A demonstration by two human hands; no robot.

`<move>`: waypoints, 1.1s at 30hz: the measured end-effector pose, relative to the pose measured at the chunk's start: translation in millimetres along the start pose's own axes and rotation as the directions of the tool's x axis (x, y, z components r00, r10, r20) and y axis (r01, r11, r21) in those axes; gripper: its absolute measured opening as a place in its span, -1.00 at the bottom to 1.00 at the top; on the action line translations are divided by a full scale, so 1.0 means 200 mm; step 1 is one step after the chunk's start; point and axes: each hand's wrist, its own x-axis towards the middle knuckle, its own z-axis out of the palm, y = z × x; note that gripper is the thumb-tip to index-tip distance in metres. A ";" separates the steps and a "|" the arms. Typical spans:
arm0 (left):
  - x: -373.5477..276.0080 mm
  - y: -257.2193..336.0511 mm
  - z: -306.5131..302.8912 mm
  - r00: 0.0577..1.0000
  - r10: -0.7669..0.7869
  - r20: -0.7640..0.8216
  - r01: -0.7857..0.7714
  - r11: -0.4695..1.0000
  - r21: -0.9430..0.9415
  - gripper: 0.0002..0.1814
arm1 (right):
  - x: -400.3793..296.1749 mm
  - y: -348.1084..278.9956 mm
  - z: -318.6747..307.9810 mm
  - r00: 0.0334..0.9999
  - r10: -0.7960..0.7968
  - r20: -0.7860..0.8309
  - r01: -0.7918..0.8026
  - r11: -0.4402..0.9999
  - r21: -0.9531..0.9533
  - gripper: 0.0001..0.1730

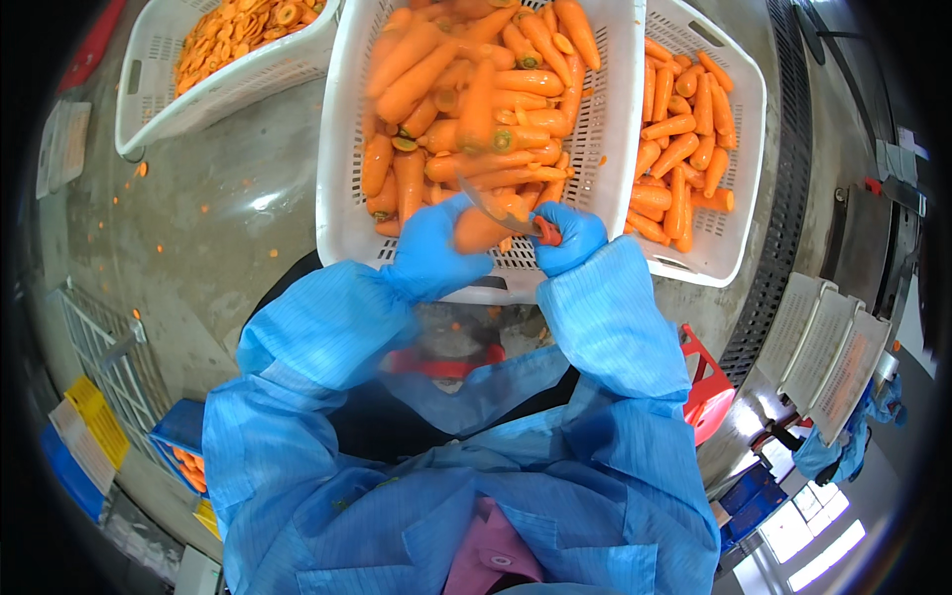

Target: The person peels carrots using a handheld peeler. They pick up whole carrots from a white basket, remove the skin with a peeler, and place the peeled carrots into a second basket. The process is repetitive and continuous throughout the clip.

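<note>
My left hand, in a blue glove, is closed around a thick carrot over the near end of a white plastic crate. My right hand, gloved too, grips the red handle of a knife. Its curved blade points up and left and lies across the far side of the held carrot; whether it touches the carrot is unclear. Beyond both hands, whole carrots fill the crate, some with green-brown crowns. Spray or blur on the view softens part of them.
To the right stands a white crate of trimmed carrots. A third crate, upper left, holds carrot slices. A red plastic stool is by my right elbow, and a black drain grate runs along the right. Carrot bits dot the wet floor.
</note>
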 end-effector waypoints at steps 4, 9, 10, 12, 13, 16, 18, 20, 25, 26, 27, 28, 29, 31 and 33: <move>-0.03 0.10 -0.11 0.764 0.615 0.197 -0.643 0.752 0.144 -0.48 | 0.11 0.18 -0.06 0.905 0.426 0.005 -0.423 0.900 -0.101 -0.83; 0.00 0.11 -0.09 0.991 0.116 -0.071 -0.121 0.990 -0.073 -0.51 | 0.09 0.19 -0.02 0.913 0.401 0.068 -0.390 0.814 0.431 -0.84; 0.02 0.07 -0.09 0.994 0.081 -0.077 -0.086 0.994 -0.061 -0.50 | 0.09 0.11 -0.01 0.923 0.373 0.090 -0.370 0.801 0.470 -0.84; 0.01 0.06 -0.09 0.996 -0.081 -0.037 0.079 0.995 -0.053 -0.47 | 0.08 -0.01 -0.05 0.918 0.276 0.284 -0.388 0.773 0.502 -0.83; 0.01 0.06 -0.08 0.997 -0.057 -0.053 0.057 0.998 0.011 -0.46 | 0.08 -0.03 -0.06 0.903 0.214 0.373 -0.393 0.762 0.514 -0.83; 0.01 0.04 -0.05 0.996 -0.047 -0.074 0.058 0.986 0.157 -0.44 | 0.04 -0.09 -0.02 0.821 0.284 0.495 -0.474 0.823 0.314 -0.79; 0.02 0.07 -0.04 0.993 -0.116 -0.038 0.121 0.974 0.191 -0.41 | 0.03 0.07 0.04 0.821 0.307 0.482 -0.499 0.796 0.343 -0.79; 0.02 0.04 -0.05 0.992 -0.123 -0.038 0.129 0.960 0.249 -0.40 | 0.10 0.11 -0.04 0.794 0.444 0.414 -0.607 0.596 0.526 -0.75; 0.04 0.06 -0.06 0.990 -0.130 -0.054 0.133 0.990 0.055 -0.46 | 0.14 0.22 -0.14 0.824 0.419 0.382 -0.551 0.432 0.714 -0.67; 0.05 0.04 -0.04 0.989 -0.142 -0.050 0.131 0.975 -0.177 -0.48 | 0.12 0.10 -0.11 0.816 0.371 0.442 -0.576 0.470 0.668 -0.67; 0.06 0.02 -0.03 0.988 -0.148 -0.034 0.122 0.910 -0.397 -0.51 | 0.09 0.01 -0.06 0.804 0.330 0.494 -0.593 0.507 0.626 -0.67; 0.08 0.01 -0.05 0.976 -0.212 0.057 0.205 0.786 -0.583 -0.54 | 0.06 -0.03 0.00 0.823 0.276 0.497 -0.565 0.501 0.656 -0.65; 0.09 0.01 -0.05 0.975 -0.211 0.075 0.206 0.716 -0.667 -0.52 | 0.03 -0.06 0.04 0.838 0.220 0.499 -0.537 0.497 0.682 -0.62; 0.10 0.01 -0.05 0.974 -0.202 0.105 0.202 0.550 -0.810 -0.49 | -0.04 -0.06 0.12 0.861 0.175 0.477 -0.501 0.457 0.735 -0.58; 0.10 0.01 -0.04 0.993 -0.088 0.084 0.122 0.707 -0.696 -0.41 | -0.06 -0.03 0.15 0.870 0.182 0.458 -0.490 0.410 0.769 -0.56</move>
